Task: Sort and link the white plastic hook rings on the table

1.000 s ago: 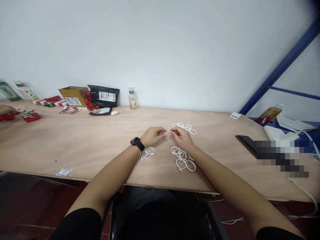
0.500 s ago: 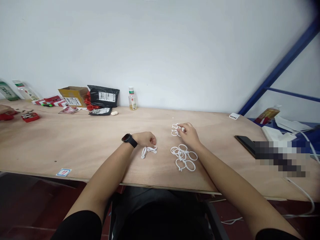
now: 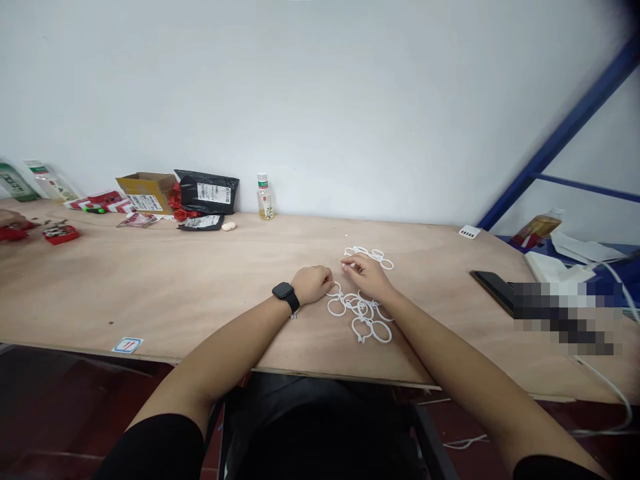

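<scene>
Head view, centre: left hand (image 3: 313, 285) curls beside linked white rings (image 3: 368, 321), grip impossible to tell; right hand (image 3: 367, 275) holds thumb and forefinger narrowly apart

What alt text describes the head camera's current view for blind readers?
A bare left hand and right hand are close together over a wooden table, by a nearer cluster of white rings; a farther cluster lies partly behind the right hand. A dark watch is on the left wrist; at the back sit a bottle, an open box and a black parcel.
</scene>
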The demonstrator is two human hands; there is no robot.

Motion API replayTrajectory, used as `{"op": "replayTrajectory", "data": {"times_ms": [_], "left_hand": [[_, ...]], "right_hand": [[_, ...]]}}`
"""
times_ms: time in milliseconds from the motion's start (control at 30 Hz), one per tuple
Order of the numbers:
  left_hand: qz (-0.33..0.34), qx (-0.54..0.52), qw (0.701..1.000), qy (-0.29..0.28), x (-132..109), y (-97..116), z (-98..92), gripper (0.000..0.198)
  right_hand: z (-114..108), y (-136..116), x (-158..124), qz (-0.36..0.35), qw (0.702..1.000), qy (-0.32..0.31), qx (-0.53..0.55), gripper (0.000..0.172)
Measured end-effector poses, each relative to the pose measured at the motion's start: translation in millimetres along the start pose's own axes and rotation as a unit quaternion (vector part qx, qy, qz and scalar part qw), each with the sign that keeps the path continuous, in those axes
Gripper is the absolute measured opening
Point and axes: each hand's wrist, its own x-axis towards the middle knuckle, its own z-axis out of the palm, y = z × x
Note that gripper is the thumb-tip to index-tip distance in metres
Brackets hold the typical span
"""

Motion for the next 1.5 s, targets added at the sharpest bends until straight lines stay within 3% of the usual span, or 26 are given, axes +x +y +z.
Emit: {"op": "replayTrajectory", "data": {"times_ms": [200, 400, 667, 900, 1033, 1233, 1500], "left_hand": [[-0.087, -0.018, 0.994, 0.066, 0.5, 1.8, -7.0, 0.019], [-0.112, -0.017, 0.99, 0.087, 0.2, 3.4, -10.5, 0.023], [-0.091, 0.0, 0.993, 0.069, -0.6, 5.2, -9.0, 0.024], [0.011, -0.03, 0.982, 0.186, -1.2, 2.8, -13.1, 0.032], [0.068, -0.047, 0.98, 0.182, -0.9, 5.6, -13.7, 0.023], [0.049, -0.079, 0.983, 0.161, 0.1, 6.1, -12.3, 0.021], [0.049, -0.1, 0.978, 0.176, -0.8, 3.2, -13.9, 0.018]], "right_hand": [[2.5, -9.8, -1.8, -0.039, 0.998, -0.052, 0.026, 0.028], [5.0, -13.0, -3.7, -0.035, 0.998, -0.045, 0.042, 0.019], [7.3, -15.3, -4.4, 0.003, 0.998, -0.006, 0.07, 0.019], [6.9, -15.2, -4.5, 0.022, 0.995, 0.034, 0.088, 0.019], [8.2, -14.6, -5.2, 0.029, 0.992, 0.035, 0.114, 0.019], [8.3, -14.5, -4.9, 0.026, 0.991, 0.026, 0.127, 0.018], [6.3, -21.2, -5.3, -0.008, 0.993, 0.024, 0.113, 0.016]]}}
